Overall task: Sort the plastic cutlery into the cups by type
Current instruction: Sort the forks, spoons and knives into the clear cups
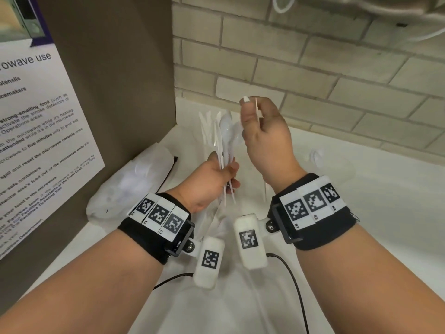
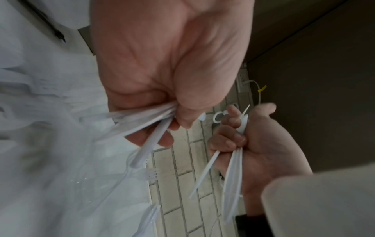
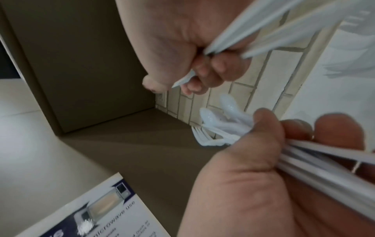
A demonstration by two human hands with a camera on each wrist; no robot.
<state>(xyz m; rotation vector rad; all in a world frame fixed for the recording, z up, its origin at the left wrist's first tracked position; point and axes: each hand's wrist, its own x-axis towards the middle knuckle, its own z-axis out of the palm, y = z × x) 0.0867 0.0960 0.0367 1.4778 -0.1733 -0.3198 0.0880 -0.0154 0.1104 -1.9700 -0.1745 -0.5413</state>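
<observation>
My left hand point(image 1: 216, 174) grips a fanned bundle of white plastic cutlery point(image 1: 225, 133) by the handles, above the white counter point(image 1: 361, 225). Spoon bowls and fork tines stick out of the bundle point(image 3: 229, 105) in the right wrist view. My right hand point(image 1: 262, 133) is raised just right of the bundle and grips a few white handles point(image 1: 257, 108) in its curled fingers. The left wrist view shows those pieces point(image 2: 233, 173) hanging below the right hand point(image 2: 235, 133). What type they are is hidden. A clear, cup-like shape point(image 1: 322, 157) sits on the counter to the right.
A brown panel with a microwave notice point(image 1: 36, 116) walls off the left side. A brick wall point(image 1: 313, 68) runs along the back. A crumpled white plastic bag point(image 1: 134, 182) lies against the panel. Black cables point(image 1: 293, 285) trail from the wrist cameras.
</observation>
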